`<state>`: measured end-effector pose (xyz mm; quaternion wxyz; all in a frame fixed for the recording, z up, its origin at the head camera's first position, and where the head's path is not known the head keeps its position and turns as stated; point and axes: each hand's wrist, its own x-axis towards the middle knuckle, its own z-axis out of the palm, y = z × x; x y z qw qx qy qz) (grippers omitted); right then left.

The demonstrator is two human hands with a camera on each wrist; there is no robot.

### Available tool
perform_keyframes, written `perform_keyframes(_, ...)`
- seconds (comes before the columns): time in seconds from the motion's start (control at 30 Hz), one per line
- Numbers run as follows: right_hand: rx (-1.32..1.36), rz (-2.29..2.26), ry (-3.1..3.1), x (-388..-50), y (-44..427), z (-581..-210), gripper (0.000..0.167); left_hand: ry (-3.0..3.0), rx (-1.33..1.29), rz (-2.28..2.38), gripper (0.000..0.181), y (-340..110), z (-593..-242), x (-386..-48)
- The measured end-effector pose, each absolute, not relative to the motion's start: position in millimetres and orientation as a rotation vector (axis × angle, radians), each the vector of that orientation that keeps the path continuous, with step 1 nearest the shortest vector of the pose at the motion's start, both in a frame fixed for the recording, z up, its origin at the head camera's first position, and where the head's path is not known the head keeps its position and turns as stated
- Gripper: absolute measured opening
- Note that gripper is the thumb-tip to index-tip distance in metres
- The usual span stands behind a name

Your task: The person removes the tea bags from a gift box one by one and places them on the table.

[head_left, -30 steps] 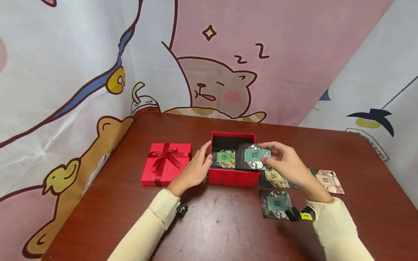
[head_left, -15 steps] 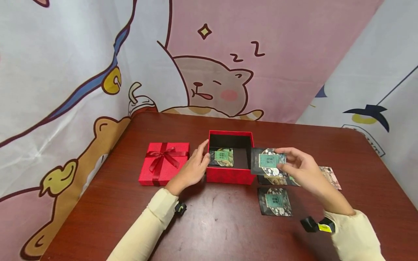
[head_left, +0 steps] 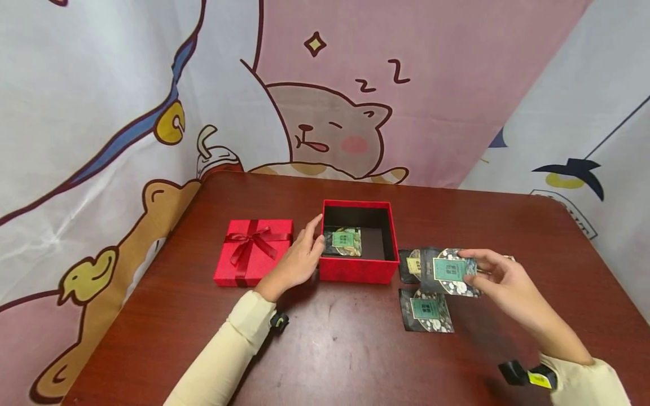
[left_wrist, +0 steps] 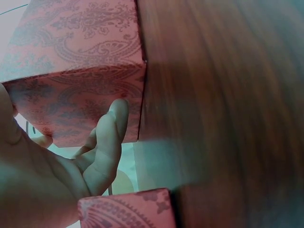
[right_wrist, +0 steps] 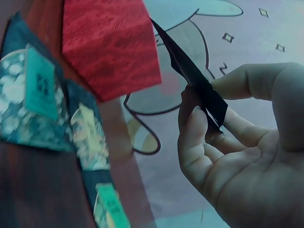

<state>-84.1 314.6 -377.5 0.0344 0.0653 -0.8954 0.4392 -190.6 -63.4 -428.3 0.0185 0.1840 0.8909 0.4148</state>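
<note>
My right hand (head_left: 508, 285) pinches a flat dark sachet with a teal label (head_left: 447, 270) by its right edge, above other sachets on the table. In the right wrist view this held sachet (right_wrist: 192, 71) appears edge-on between thumb and fingers. My left hand (head_left: 299, 259) rests its fairly straight fingers against the left side of an open red gift box (head_left: 358, 272). One green-labelled sachet (head_left: 346, 241) lies inside the box at the left; the dark floor beside it shows. In the left wrist view the fingers lie along the patterned box wall (left_wrist: 80, 102).
A red lid with a ribbon bow (head_left: 254, 254) lies left of the box. Right of the box are a yellow-labelled sachet (head_left: 410, 265), partly covered, and a teal-labelled sachet (head_left: 425, 311) nearer the front. A green-labelled sachet (right_wrist: 110, 206) shows in the right wrist view.
My right hand has carried the teal-labelled sachet from over the box rightward to above the table sachets. The left hand stays at the box's side.
</note>
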Motion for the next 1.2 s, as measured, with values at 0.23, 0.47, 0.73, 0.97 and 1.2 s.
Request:
perform_keyframes(0.23, 0.157, 1.364, -2.745, -73, 328, -390, 0.04, 2.763, 0.579, 1.299, 0.056, -64, -428, -190)
perform_keyframes(0.47, 0.099, 1.294, -2.759, -65, 344, -403, 0.04, 2.759, 0.592, 1.321, 0.056, -63, -429, -191)
perform_keyframes(0.73, 0.171, 1.356, -2.778, -58, 361, -421, 0.037, 2.748, 0.573, 1.318, 0.055, -64, -428, -191)
perform_keyframes(0.97, 0.186, 1.375, -2.81, -55, 368, -428, 0.037, 2.741, 0.583, 1.314, 0.056, -67, -429, -192)
perform_keyframes(1.2, 0.104, 1.381, -2.855, -50, 375, -433, 0.036, 2.73, 0.579, 1.295, 0.057, -65, -430, -192)
